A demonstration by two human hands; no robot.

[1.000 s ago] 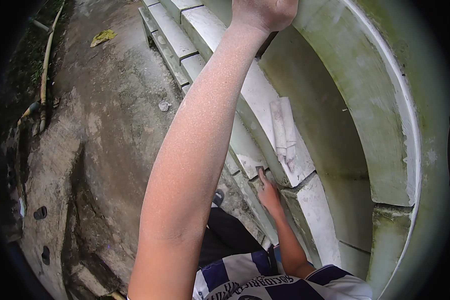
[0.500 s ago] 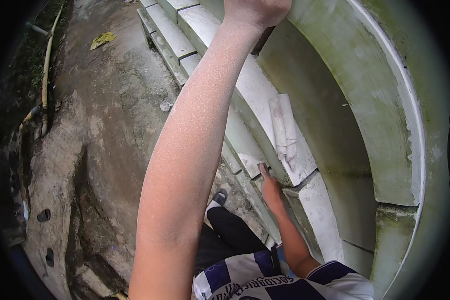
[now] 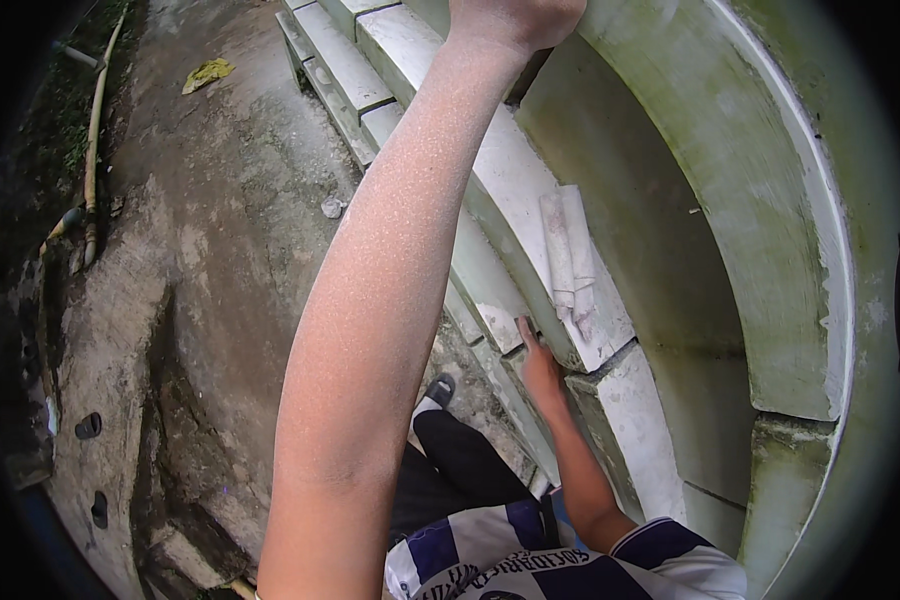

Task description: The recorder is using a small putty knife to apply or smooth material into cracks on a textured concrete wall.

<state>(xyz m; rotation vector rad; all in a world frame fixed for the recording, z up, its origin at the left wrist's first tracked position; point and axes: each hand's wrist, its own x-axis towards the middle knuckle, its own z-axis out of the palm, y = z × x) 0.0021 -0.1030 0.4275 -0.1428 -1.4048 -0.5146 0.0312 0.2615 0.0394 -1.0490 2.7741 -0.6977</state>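
My left forearm, dusted with white powder, reaches up across the middle of the view. At the top edge my left hand is curled closed, partly cut off by the frame; what it grips, if anything, is hidden. A dark brown edge shows just under that wrist. Lower down, my right hand is closed beside the pale stepped ledge. From its fingers sticks a small, flat brownish piece whose kind I cannot make out. Near this hand, two whitish, rolled or folded strips lie side by side on a white-topped step.
A curved, greenish wall with a white rim rises at the right. Below left is rough, stained concrete ground with a crumpled yellow scrap, a pipe and two dark sandals. My shoe stands by the ledge.
My right hand and the brownish piece appear very slightly farther up along the ledge. My left arm keeps almost the same place.
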